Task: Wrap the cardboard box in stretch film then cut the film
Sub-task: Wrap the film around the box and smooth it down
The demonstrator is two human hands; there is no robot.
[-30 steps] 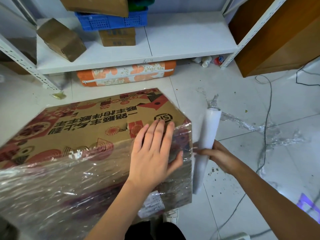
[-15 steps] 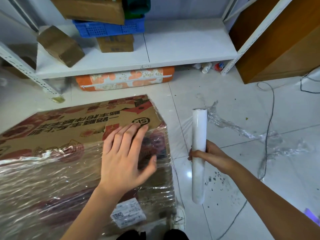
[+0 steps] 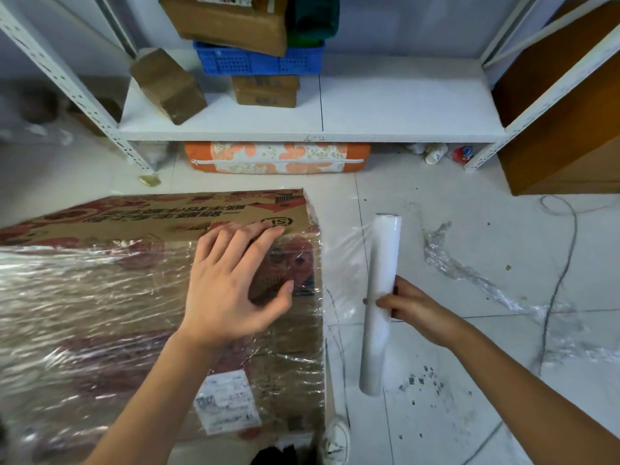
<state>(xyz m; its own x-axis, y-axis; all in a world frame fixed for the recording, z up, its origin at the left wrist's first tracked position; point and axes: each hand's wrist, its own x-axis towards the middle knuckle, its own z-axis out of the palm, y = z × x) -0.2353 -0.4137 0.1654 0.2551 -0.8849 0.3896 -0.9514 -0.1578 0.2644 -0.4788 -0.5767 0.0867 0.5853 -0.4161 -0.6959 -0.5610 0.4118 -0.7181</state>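
I see the cardboard box (image 3: 141, 226) filling the lower left of my view, its near side wrapped in wrinkled stretch film (image 3: 84, 307) and its printed top partly bare. My left hand (image 3: 231, 290) lies flat on that filmed side, fingers spread, fingertips reaching the top edge and the thumb stretched toward the box's right corner. Below the wrist a white shipping label (image 3: 226, 402) sits under the film.

Beyond the fingertips stands a white metal shelf (image 3: 385, 105) carrying brown cartons and a blue crate (image 3: 258, 60), with an orange flowered cushion (image 3: 278, 157) on the floor beneath it. To the right of that shelf is a brown wooden cabinet (image 3: 563, 129).

Just right of the box, a sheet of clear film spans the gap to the film roll (image 3: 380, 303), which stands nearly upright, apart from the box. My right hand (image 3: 412, 307) is wrapped around the roll's middle, fingers closed on it.

Right of that hand, a crumpled strand of loose film (image 3: 469, 276) trails across the white tiles, crossed by a thin dark cable (image 3: 563, 266). Under my left forearm, a white shoe (image 3: 337, 437) shows at the box's lower corner.
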